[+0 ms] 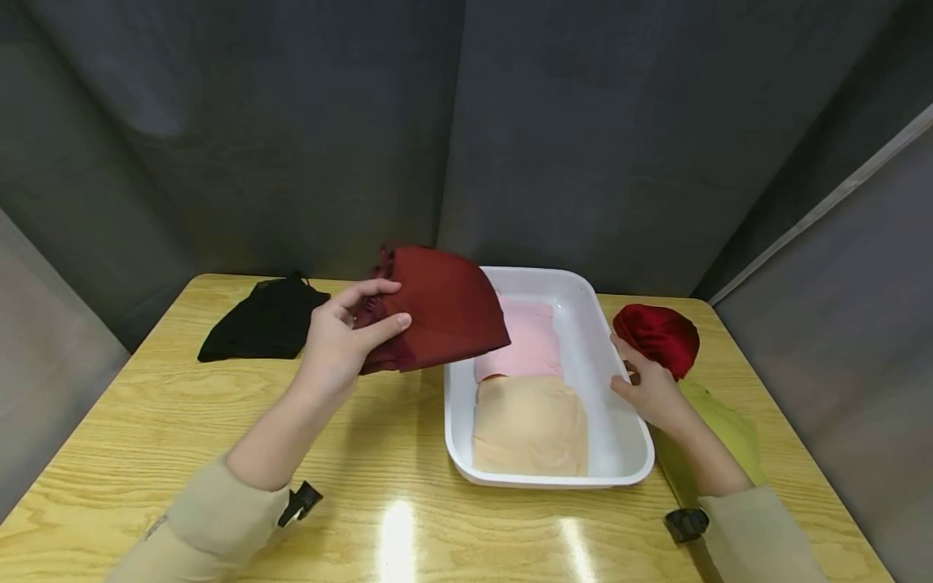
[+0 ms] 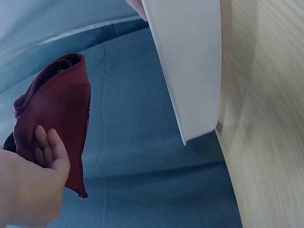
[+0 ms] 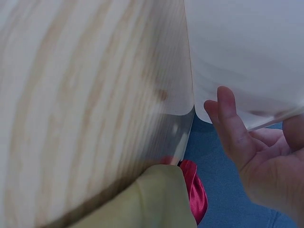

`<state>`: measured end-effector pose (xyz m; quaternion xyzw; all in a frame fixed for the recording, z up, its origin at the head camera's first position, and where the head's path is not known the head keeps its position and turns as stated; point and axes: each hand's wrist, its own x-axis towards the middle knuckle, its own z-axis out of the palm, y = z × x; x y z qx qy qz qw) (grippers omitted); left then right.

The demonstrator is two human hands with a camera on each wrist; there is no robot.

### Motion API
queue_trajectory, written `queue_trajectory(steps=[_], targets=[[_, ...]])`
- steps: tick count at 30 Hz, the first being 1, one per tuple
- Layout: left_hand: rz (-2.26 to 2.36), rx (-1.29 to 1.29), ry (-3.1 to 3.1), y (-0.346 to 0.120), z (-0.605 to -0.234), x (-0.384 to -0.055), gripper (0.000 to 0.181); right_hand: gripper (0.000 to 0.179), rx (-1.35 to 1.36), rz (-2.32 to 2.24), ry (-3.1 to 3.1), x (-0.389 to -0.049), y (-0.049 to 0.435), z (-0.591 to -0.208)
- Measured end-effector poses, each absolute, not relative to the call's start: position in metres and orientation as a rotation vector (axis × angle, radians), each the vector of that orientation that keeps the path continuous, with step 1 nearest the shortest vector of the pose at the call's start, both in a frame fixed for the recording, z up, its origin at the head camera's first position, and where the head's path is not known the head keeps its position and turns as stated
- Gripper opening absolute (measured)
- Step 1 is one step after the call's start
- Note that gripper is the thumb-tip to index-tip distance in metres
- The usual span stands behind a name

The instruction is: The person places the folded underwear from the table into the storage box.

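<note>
My left hand [image 1: 335, 336] holds a folded dark red garment [image 1: 452, 304] in the air, pinched between thumb and fingers, beside and slightly over the left rim of a white plastic tub [image 1: 539, 482]. Dark ruffled trim shows along the garment's left end. On the tub's right side, my right hand [image 1: 651, 394] grips the rim, with the thumb on the inner side and fingers [image 3: 232, 123] along the outer wall. Two folded pieces lie flat inside the tub: a pink one [image 1: 521, 336] at the back and a beige one [image 1: 530, 429] in front.
A black garment [image 1: 258, 324] lies at the table's back left. Right of the tub are a shiny red satin piece [image 1: 663, 336] and a yellow-green cloth [image 1: 729, 429], partly hidden by my right forearm. Grey curtains [image 1: 350, 138] hang behind the wooden table [image 1: 350, 518].
</note>
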<state>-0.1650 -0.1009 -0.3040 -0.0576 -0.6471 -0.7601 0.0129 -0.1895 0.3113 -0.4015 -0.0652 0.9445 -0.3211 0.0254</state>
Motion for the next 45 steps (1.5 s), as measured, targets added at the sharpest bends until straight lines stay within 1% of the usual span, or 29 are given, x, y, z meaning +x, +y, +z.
queue_trajectory(steps=[16, 25, 35, 38, 45], targets=[[-2.448, -0.329, -1.967, -0.063, -0.323, -0.155, 0.033, 0.063, -0.211, -1.01, 2.921, -0.188, 0.311, -0.4], [-2.482, -0.419, -1.957, -0.041, -0.338, -0.156, 0.035, 0.063, -0.229, -0.998, 2.944, -0.188, 0.312, -0.4], [-2.495, -0.403, -2.124, -0.02, -0.354, -0.157, 0.038, 0.062, -0.243, -1.006, 2.951, -0.188, 0.311, -0.398], [-2.463, -0.417, -2.194, -0.016, -0.359, -0.158, 0.038, 0.062, -0.25, -1.013, 2.953, -0.187, 0.311, -0.397], [-2.214, -0.563, -2.347, -0.005, -0.375, -0.163, 0.036, 0.062, -0.26, -1.025, 2.96, -0.187, 0.311, -0.397]])
